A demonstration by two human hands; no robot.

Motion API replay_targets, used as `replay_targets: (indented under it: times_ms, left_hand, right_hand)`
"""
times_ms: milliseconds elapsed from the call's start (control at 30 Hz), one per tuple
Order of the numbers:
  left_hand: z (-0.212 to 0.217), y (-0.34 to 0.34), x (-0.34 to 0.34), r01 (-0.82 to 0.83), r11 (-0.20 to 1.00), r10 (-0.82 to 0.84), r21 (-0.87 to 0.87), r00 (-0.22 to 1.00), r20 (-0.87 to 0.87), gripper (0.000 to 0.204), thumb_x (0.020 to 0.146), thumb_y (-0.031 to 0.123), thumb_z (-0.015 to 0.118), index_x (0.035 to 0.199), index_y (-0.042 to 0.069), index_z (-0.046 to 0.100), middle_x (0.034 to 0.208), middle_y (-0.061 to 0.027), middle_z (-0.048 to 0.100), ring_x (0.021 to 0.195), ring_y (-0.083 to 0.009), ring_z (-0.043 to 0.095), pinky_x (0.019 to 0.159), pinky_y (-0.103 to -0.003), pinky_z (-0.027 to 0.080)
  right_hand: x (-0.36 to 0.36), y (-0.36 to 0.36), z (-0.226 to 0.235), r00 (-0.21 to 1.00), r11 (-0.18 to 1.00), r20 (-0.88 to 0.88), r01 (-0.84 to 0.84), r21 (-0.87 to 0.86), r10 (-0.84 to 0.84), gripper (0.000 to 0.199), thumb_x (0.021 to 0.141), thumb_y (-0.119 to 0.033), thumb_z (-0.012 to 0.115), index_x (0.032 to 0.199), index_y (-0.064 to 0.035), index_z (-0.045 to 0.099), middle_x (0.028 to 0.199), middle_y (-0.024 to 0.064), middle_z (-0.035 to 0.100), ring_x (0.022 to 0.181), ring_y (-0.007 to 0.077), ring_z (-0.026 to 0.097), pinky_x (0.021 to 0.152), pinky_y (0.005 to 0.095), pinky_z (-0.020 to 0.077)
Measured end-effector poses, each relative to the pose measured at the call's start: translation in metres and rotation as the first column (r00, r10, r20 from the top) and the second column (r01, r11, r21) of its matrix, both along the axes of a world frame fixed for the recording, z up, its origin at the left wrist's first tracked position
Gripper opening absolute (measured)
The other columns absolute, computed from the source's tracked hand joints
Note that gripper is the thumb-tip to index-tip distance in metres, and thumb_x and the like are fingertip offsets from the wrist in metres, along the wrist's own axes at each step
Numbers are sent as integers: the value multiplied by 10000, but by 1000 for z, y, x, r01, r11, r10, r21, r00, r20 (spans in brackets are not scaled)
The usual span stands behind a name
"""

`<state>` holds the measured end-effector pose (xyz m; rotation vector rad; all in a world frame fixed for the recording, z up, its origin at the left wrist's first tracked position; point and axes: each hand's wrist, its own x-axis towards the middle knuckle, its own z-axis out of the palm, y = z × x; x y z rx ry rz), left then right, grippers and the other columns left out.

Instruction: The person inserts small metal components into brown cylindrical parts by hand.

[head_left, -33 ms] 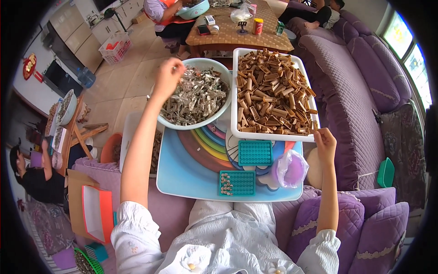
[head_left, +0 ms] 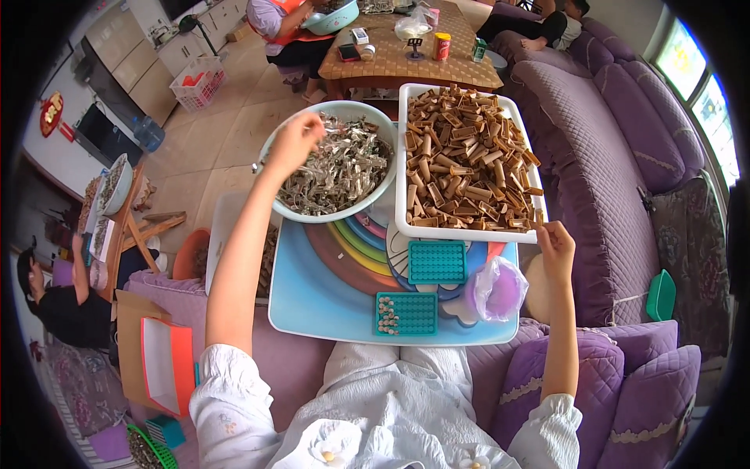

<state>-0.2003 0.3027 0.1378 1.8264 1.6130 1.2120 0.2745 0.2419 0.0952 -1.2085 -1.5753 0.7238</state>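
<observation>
My left hand (head_left: 294,145) is over the left side of a pale round basin (head_left: 384,190) heaped with silvery foil-like wrapped strips (head_left: 344,172). Its fingers are curled together; anything in them is too small to make out. At the near right corner of a white tray (head_left: 461,233), my right hand (head_left: 556,247) has its fingers closed on the rim. Short brown half-tube pieces (head_left: 469,156) fill that tray. Closer to me lie two teal moulds with rows of small pits: an upper mould (head_left: 437,262) and a lower mould (head_left: 418,313), with small round pellets in its left part.
A blue rainbow-printed tabletop (head_left: 328,301) carries these things. A purple tub (head_left: 498,289) lined with clear plastic stands at its right. Purple sofas (head_left: 578,172) flank it. Other people sit by the wooden table (head_left: 383,70) and at far left. An orange-red box (head_left: 168,363) lies lower left.
My left hand has shifted slightly down and to the right over the basin, its fingers still curled. My right hand stays at the tray's corner.
</observation>
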Motion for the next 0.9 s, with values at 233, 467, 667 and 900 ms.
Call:
replay_targets:
  times_ms: [233, 467, 667, 900]
  left_hand:
    - [41, -9, 16, -123, 948, -20, 295, 899, 438, 137, 835, 134, 514, 860, -1, 501, 846, -65, 575, 731, -105, 565, 646, -214, 474]
    - [14, 7, -2, 46, 997, -53, 65, 994, 96, 112, 778, 83, 581, 846, 18, 520, 754, -27, 570, 694, -74, 532, 639, -200, 433]
    - [33, -6, 19, -9, 975, -99, 223, 879, 467, 136, 759, 4, 560, 889, 17, 522, 805, -24, 559, 755, -94, 534, 671, -207, 431]
    - [-8, -13, -4, -14, 994, 21, 106, 997, -69, 150, 731, 69, 564, 863, 7, 532, 741, -74, 597, 696, -144, 580, 654, -278, 454]
  right_hand:
    - [14, -18, -4, 999, 999, -21, 26, -32, -26, 113, 819, -58, 531, 739, 20, 511, 612, -59, 430, 552, -3, 351, 476, 145, 272]
    - [17, -24, -11, 996, 999, -89, 14, -31, -16, 111, 824, -64, 527, 749, 17, 515, 617, -56, 437, 554, -3, 358, 482, 140, 274]
    - [21, -29, -10, 997, 999, -66, 32, -44, -35, 120, 829, -70, 522, 746, 16, 512, 620, -55, 439, 560, 0, 364, 490, 141, 284]
    - [12, -33, -15, 995, 998, -99, 15, -53, -20, 136, 829, -87, 527, 739, 14, 508, 617, -58, 433, 548, -2, 354, 475, 140, 274]
